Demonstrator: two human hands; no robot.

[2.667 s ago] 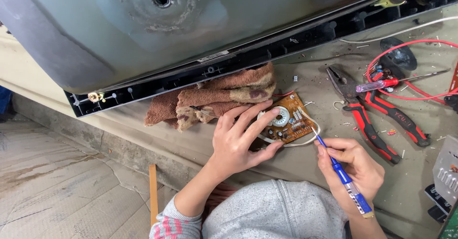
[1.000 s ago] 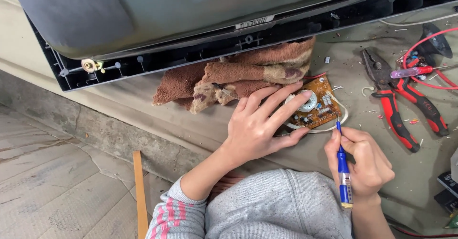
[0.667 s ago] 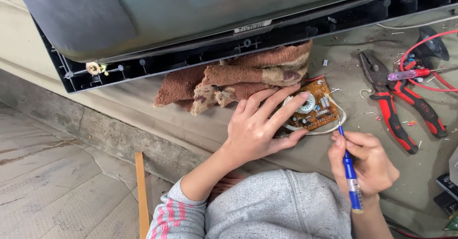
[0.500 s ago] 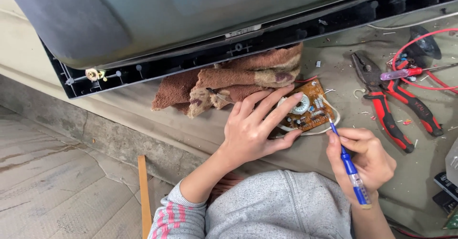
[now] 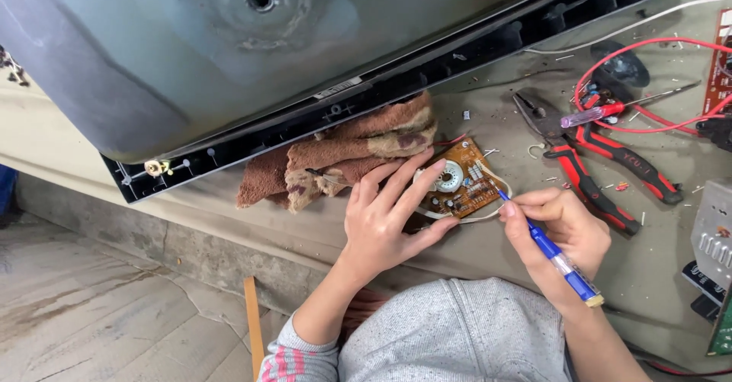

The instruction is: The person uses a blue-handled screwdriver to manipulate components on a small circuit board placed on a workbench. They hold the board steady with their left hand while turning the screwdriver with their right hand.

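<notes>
Brown and small, the circuit board (image 5: 460, 186) is lying on the dusty table (image 5: 488, 245), just beside a brown rag (image 5: 335, 157) and below the big grey tube of an old screen (image 5: 229, 46). The board could be slipping sideways if the left hand (image 5: 385, 218) is letting go, because it is only resting on the table with nothing clamping it. The thin tip of the blue tool (image 5: 553, 254) could also be sliding off the spot and scratching or bending a little part, since the parts are sitting very close together. The left hand is lying flat with its fingers spread out, pressing on the near edge of the board. The right hand (image 5: 560, 237) is curling around the blue tool like a pencil, pinching it between thumb and fingers, with the tip touching the board's right edge. Red pliers (image 5: 602, 165) and a red wire (image 5: 648, 85) are sitting well off to the right.
</notes>
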